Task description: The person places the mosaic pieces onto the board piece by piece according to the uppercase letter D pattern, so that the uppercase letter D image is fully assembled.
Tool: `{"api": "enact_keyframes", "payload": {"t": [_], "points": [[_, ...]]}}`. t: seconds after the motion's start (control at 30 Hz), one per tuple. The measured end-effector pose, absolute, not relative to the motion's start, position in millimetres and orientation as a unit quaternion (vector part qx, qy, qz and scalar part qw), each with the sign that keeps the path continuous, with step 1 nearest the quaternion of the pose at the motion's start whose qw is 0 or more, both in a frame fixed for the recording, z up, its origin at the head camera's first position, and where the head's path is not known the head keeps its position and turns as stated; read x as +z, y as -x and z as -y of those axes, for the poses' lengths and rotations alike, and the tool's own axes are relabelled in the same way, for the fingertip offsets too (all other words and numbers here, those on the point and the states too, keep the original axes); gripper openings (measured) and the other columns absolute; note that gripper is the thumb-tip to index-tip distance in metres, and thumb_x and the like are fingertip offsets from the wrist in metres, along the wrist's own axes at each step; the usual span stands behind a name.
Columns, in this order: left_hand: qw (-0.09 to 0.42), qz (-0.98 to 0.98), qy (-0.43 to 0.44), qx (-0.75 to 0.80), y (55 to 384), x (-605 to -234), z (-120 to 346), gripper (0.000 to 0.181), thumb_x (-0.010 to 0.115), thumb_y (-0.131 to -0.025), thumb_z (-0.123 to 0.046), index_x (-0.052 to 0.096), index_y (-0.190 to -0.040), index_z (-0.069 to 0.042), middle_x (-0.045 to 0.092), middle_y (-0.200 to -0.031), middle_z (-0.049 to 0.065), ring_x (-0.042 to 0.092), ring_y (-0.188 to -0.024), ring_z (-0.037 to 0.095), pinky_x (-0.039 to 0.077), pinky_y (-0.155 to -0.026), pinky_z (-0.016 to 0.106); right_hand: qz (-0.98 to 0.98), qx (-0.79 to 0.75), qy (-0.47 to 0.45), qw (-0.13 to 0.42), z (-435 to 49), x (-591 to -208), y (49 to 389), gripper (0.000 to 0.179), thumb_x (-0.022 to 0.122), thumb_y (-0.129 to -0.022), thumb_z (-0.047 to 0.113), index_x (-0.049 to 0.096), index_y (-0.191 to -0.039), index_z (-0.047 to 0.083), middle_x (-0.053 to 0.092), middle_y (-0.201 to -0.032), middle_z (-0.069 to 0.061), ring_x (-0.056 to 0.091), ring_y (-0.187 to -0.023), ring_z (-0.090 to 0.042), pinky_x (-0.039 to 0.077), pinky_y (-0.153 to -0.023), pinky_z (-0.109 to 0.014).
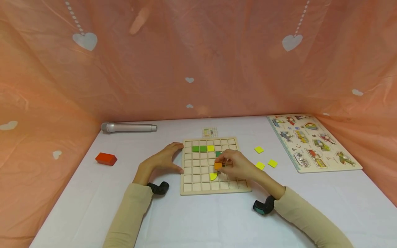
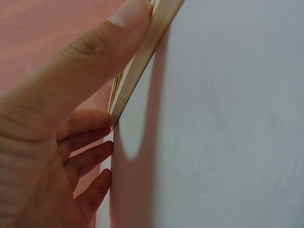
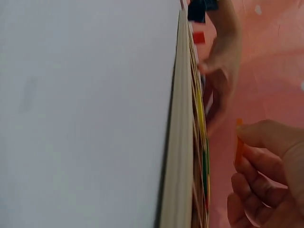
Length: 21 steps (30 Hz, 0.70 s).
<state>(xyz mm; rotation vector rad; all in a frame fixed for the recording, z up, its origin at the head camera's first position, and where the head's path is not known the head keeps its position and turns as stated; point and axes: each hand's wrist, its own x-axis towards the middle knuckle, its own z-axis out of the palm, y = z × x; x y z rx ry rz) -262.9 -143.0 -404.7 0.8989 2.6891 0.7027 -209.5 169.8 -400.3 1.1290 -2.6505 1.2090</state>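
A wooden grid board (image 1: 187, 179) lies on the white table. My right hand (image 1: 238, 164) pinches an orange square tile (image 1: 218, 165) between thumb and fingers, above the board's middle; in the right wrist view the tile (image 3: 239, 142) appears edge-on, apart from the board. Along the board's left side, my left hand (image 1: 162, 160) touches the edge with thumb and fingertips spread. Two green tiles (image 1: 199, 148) and a yellow tile (image 1: 210, 148) sit in an upper row. A dark green piece (image 1: 218, 154) is partly hidden by my right fingers. Lower down lies a round-edged yellow piece (image 1: 213, 176).
Three loose yellow tiles (image 1: 259, 150) lie right of the board. Behind it is a small pattern card (image 1: 210, 132). A picture puzzle board (image 1: 294, 148) lies far right. A silver microphone (image 1: 133, 127) and a red block (image 1: 106, 158) are on the left. Pink curtain (image 1: 198, 62) surrounds the table.
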Motion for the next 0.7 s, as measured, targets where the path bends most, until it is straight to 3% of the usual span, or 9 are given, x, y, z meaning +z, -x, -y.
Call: {"api": "enact_keyframes", "payload": {"t": [0.27, 0.47, 0.7], "points": [[0.11, -0.914, -0.307, 0.243, 262.1, -402.9, 142.6, 0.101, 0.084, -0.064, -0.039, 0.033, -0.14, 0.003, 0.032, -0.145, 0.019, 0.026, -0.136, 0.032, 0.024, -0.112, 0.045, 0.858, 0.352, -0.373, -0.019, -141.0, -407.2, 202.9, 0.022, 0.074, -0.081, 0.022, 0.069, -0.1, 0.014, 0.061, -0.094, 0.008, 0.054, -0.083, -0.01, 0.049, -0.071, -0.024], [0.112, -0.913, -0.305, 0.247, 261.5, -402.2, 142.1, 0.101, 0.085, -0.063, -0.039, 0.034, -0.14, 0.003, 0.032, -0.145, 0.019, 0.026, -0.136, 0.033, 0.024, -0.112, 0.045, 0.862, 0.323, -0.391, -0.021, -132.1, -413.6, 201.4, 0.02, 0.074, -0.08, 0.022, 0.071, -0.098, 0.014, 0.065, -0.094, 0.009, 0.055, -0.09, -0.005, 0.047, -0.08, -0.023], [0.114, -0.914, -0.302, 0.246, 261.9, -402.7, 141.9, 0.102, 0.085, -0.063, -0.039, 0.034, -0.14, 0.003, 0.032, -0.145, 0.018, 0.025, -0.136, 0.032, 0.023, -0.112, 0.045, 0.863, 0.318, -0.392, -0.019, -130.0, -415.9, 202.9, 0.02, 0.075, -0.08, 0.023, 0.072, -0.098, 0.015, 0.064, -0.094, 0.011, 0.054, -0.092, -0.004, 0.047, -0.08, -0.023]]}}
